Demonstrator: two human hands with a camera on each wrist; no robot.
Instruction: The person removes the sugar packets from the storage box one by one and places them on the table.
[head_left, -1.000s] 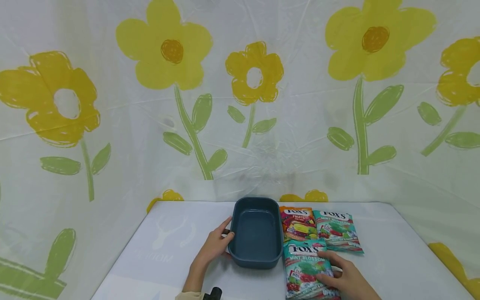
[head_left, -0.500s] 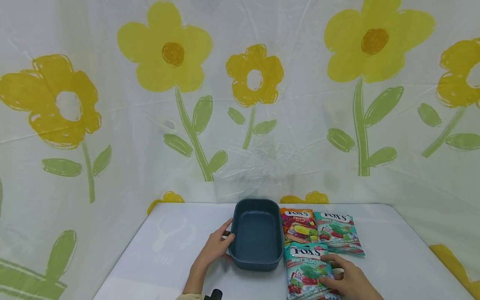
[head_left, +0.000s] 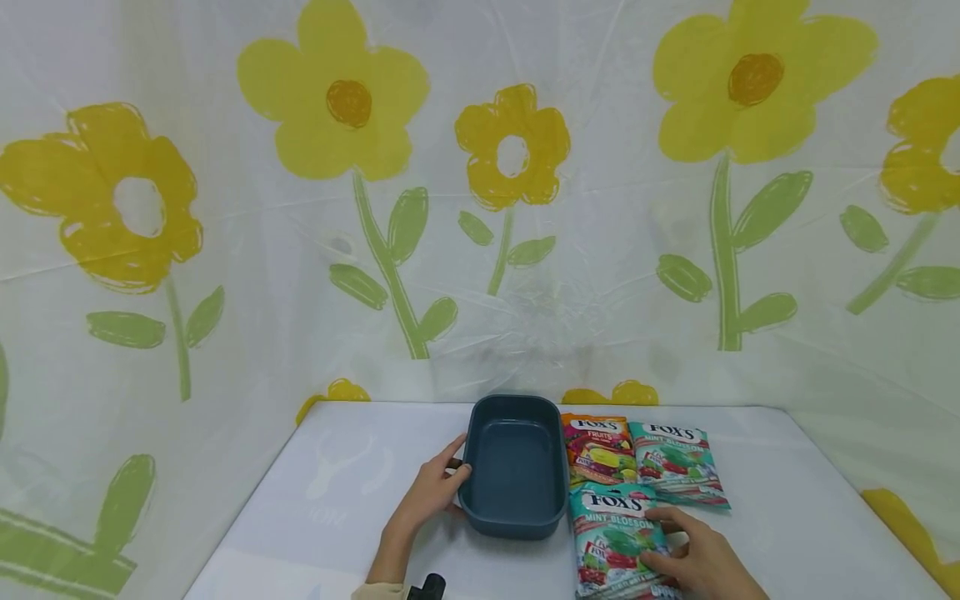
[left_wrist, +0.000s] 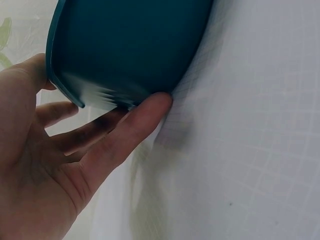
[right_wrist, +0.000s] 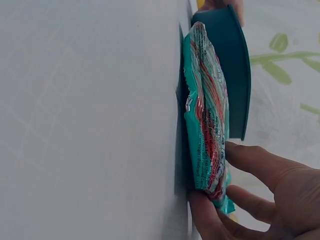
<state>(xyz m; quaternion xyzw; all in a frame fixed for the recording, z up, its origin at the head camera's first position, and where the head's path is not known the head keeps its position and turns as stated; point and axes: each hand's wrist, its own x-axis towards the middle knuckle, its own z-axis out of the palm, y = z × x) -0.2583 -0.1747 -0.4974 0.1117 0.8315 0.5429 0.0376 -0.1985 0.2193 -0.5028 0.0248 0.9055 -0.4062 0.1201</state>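
Observation:
A dark blue rectangular baking dish stands on the white table. My left hand holds its left side, thumb at the rim; in the left wrist view the fingers lie against the outer wall. To the dish's right, a green Fox's Mint Blossom candy bag lies near the front. My right hand pinches the bag's right edge. In the right wrist view the thumb is on the printed face and a finger lies at the underside.
Behind the held bag lie an orange-red Fox's Fruits candy bag and a second green Mint Blossom bag, side by side. A flower-printed sheet rises behind the table and along its sides.

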